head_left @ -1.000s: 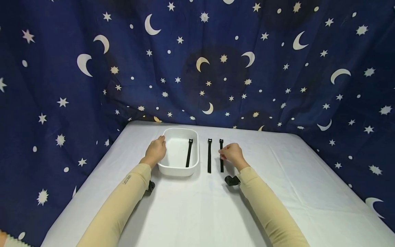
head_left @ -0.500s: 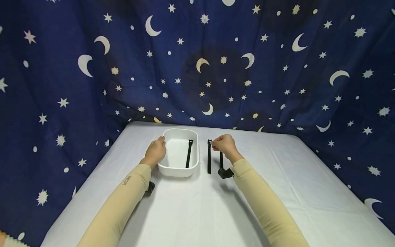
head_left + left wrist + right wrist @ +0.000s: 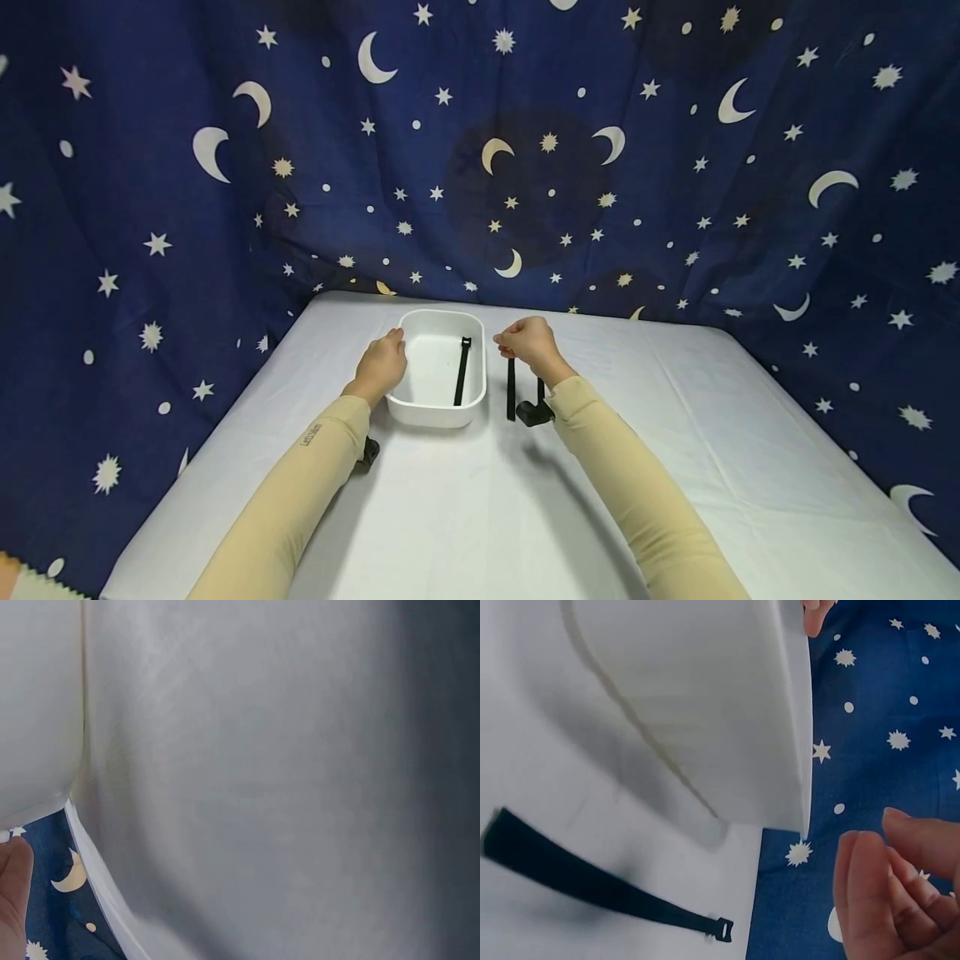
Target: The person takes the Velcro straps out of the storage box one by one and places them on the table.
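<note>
My left hand (image 3: 381, 364) grips the left rim of a white plastic bin (image 3: 431, 416). Inside the bin, toward its right wall, lies a black hook-and-loop cable tie (image 3: 461, 372) with a slotted head. To the right of the bin, my right hand (image 3: 529, 340) hovers over the head end of a second black cable tie (image 3: 512, 392), hiding that end in the head view. The right wrist view shows this cable tie (image 3: 600, 881) flat on the table, with gently bent fingers (image 3: 866, 900) apart from it and nothing between them. A third cable tie (image 3: 541, 388) is partly covered by my right wrist.
A white cloth covers the table (image 3: 450, 517). Behind it hangs a dark blue curtain (image 3: 420, 158) with moons and stars. A black wrist camera (image 3: 534, 412) juts out below my right wrist, another (image 3: 369, 452) by my left sleeve.
My right hand has moved left and away from me, from the rightmost cable tie to the head end of the middle one. My left hand and the bin have stayed put.
</note>
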`<state>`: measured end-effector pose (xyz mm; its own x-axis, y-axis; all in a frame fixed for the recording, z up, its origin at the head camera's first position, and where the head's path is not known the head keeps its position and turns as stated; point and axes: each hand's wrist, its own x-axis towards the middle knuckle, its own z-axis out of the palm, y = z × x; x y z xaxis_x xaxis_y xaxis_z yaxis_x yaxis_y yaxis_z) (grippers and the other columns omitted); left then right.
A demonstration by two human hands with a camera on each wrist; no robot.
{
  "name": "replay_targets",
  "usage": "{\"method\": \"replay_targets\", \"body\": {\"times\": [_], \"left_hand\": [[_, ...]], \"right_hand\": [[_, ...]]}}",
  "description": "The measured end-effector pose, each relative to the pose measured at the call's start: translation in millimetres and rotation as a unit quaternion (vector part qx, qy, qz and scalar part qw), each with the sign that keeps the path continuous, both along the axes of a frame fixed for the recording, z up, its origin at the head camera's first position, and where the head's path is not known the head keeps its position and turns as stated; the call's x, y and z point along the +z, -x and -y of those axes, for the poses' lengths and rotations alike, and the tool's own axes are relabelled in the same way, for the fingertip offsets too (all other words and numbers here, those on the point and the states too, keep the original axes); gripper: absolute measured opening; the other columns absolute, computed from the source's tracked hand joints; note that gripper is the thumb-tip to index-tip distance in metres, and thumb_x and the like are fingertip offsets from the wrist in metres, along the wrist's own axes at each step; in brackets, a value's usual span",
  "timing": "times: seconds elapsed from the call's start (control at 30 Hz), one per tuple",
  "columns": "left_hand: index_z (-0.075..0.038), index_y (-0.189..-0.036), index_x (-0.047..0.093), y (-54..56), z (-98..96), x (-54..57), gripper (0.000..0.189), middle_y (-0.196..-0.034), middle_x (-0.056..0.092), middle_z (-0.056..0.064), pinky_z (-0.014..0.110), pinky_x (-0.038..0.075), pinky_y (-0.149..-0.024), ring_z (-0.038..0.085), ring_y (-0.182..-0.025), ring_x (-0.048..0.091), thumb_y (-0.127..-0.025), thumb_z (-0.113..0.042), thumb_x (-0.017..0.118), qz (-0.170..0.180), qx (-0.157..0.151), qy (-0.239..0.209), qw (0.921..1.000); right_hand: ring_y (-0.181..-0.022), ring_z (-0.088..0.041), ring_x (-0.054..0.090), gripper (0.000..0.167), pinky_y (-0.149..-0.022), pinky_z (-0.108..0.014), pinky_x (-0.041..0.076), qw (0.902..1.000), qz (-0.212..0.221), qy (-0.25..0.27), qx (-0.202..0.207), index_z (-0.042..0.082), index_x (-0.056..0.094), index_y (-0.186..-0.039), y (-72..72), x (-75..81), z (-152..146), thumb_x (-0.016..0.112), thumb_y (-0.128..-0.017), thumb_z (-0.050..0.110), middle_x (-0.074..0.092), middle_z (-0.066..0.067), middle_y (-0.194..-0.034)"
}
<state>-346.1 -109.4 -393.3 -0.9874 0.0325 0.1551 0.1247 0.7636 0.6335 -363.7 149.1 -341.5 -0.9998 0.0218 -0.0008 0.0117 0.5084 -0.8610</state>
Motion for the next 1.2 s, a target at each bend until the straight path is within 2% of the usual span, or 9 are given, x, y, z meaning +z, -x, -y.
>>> {"method": "replay_targets", "body": {"times": [0.1,0.27,0.5,0.63,0.77,0.9,1.0,1.1,1.2], "left_hand": [[0.001,-0.152,0.037,0.7,0.6,-0.8,0.048,-0.159,0.037,0.02,0.048,0.031,-0.123,0.035,-0.148,0.035,-0.109,-0.019,0.032,-0.003,0.001,0.001,1.0],[0.002,-0.152,0.037,0.0,1.9,-0.6,0.047,-0.159,0.037,0.02,0.048,0.032,-0.123,0.035,-0.148,0.035,-0.11,-0.018,0.031,-0.006,-0.002,0.003,1.0],[0.004,-0.15,0.04,-1.0,1.9,0.1,0.046,-0.157,0.039,0.022,0.048,0.033,-0.122,0.036,-0.147,0.038,-0.109,-0.016,0.034,-0.015,-0.006,0.0,0.9999],[0.004,-0.15,0.04,-0.2,2.4,-1.3,0.047,-0.157,0.039,0.021,0.048,0.033,-0.122,0.036,-0.147,0.038,-0.109,-0.017,0.033,-0.016,-0.005,0.0,0.9999],[0.003,-0.151,0.039,0.4,3.2,-3.0,0.047,-0.157,0.039,0.021,0.048,0.033,-0.122,0.036,-0.147,0.037,-0.109,-0.018,0.032,-0.014,-0.005,0.0,0.9999],[0.002,-0.151,0.039,0.4,3.7,-3.8,0.047,-0.158,0.039,0.019,0.047,0.033,-0.123,0.035,-0.147,0.038,-0.109,-0.019,0.032,-0.011,-0.005,0.0,0.9999],[0.002,-0.151,0.039,0.9,3.2,-3.2,0.047,-0.158,0.039,0.019,0.047,0.033,-0.123,0.035,-0.147,0.038,-0.109,-0.019,0.031,-0.01,-0.005,0.001,0.9999],[0.002,-0.152,0.038,1.0,2.6,-2.1,0.048,-0.158,0.038,0.019,0.047,0.033,-0.122,0.035,-0.147,0.037,-0.109,-0.019,0.031,-0.007,-0.005,-0.001,1.0],[0.002,-0.152,0.038,0.9,2.3,-0.9,0.048,-0.159,0.038,0.019,0.047,0.033,-0.122,0.035,-0.147,0.037,-0.11,-0.019,0.031,-0.005,-0.003,-0.001,1.0]], "right_hand": [[-0.065,-0.01,0.067,0.017,-0.075,-0.029,0.065,1.0,-0.002,0.002,0.002,-0.007,0.072,-0.093,0.4,2.9,6,0.073,-0.091,0.01,0.073,-0.013,-0.089],[-0.065,-0.011,0.066,0.014,-0.082,-0.037,0.064,0.9999,0.007,-0.009,0.012,-0.005,0.071,-0.089,-1.3,5.8,19,0.074,-0.09,0.008,0.07,-0.01,-0.083],[-0.06,-0.01,0.066,0.012,-0.074,-0.033,0.065,0.9981,0.013,-0.056,0.022,-0.002,0.071,-0.084,-2.8,6.2,33,0.076,-0.088,0.008,0.07,-0.007,-0.074],[-0.059,-0.01,0.065,0.011,-0.082,-0.039,0.064,0.9958,0.027,-0.079,0.038,-0.001,0.072,-0.084,-3.2,6.6,40,0.076,-0.087,0.009,0.073,-0.011,-0.079],[-0.06,-0.013,0.067,0.015,-0.086,-0.043,0.063,0.9915,0.036,-0.115,0.051,-0.002,0.074,-0.081,-4.2,7.3,48,0.077,-0.088,0.012,0.072,-0.008,-0.071],[-0.066,-0.021,0.073,0.021,-0.069,-0.033,0.061,0.98,0.022,-0.187,0.065,-0.001,0.075,-0.075,-6.3,8.4,60,0.077,-0.087,0.016,0.068,-0.004,-0.059],[-0.073,-0.026,0.076,0.021,-0.059,-0.025,0.054,0.9686,0.012,-0.237,0.075,-0.002,0.076,-0.077,-7.7,8.6,69,0.077,-0.087,0.016,0.072,-0.008,-0.063],[-0.076,-0.027,0.077,0.02,-0.06,-0.023,0.053,0.9579,0.016,-0.275,0.079,-0.002,0.075,-0.084,-8.5,7.6,77,0.077,-0.088,0.017,0.076,-0.014,-0.075],[-0.072,-0.024,0.076,0.019,-0.061,-0.024,0.053,0.9438,0.023,-0.319,0.083,0.001,0.072,-0.084,-8.8,5.4,84,0.077,-0.088,0.019,0.077,-0.015,-0.08]]}}
